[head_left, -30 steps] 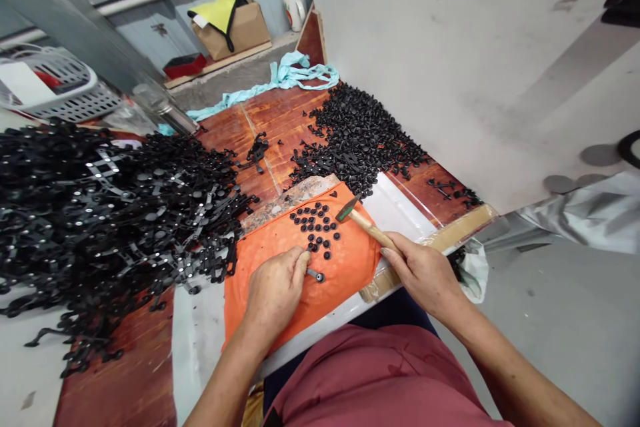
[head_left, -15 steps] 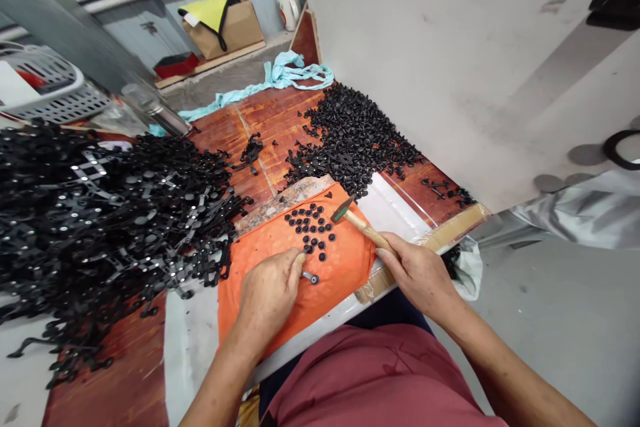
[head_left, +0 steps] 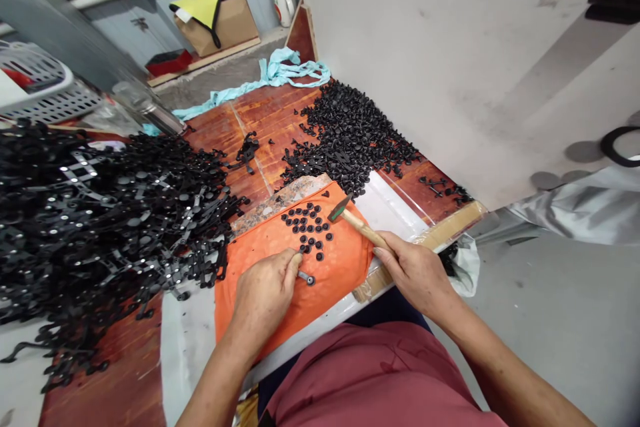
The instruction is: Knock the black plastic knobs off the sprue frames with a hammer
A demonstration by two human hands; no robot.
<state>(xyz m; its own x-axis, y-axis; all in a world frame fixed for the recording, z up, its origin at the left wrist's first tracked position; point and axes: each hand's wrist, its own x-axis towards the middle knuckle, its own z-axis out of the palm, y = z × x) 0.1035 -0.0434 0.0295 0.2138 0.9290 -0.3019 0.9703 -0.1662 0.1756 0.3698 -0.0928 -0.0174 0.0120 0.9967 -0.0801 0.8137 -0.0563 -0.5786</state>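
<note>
My right hand (head_left: pixel 413 269) is wrapped round the wooden handle of a small hammer (head_left: pixel 361 227). Its dark green head hangs just over the far right part of an orange cloth (head_left: pixel 340 280). My left hand (head_left: pixel 265 283) is closed above the cloth, thumb against the fingers, on a small black hinged part (head_left: pixel 306 278). One end of that part, with a round hole, sticks out below the thumb; the rest is hidden in the hand. Several small black round caps (head_left: pixel 311 227) lie in rows on the cloth between the left hand and the hammer head.
A large heap of black hinged parts (head_left: pixel 110 213) covers the left. Small black pegs (head_left: pixel 355 133) are piled at the back, by a grey panel (head_left: pixel 465 67). A stone slab (head_left: pixel 280 200) shows under the cloth. A clear bottle (head_left: pixel 150 110) and a basket (head_left: pixel 40 90) stand back left.
The whole view has shifted slightly to the left. Both hands keep their holds, and the hammer, the caps and the hinged part stay in nearly the same places relative to the cloth.
</note>
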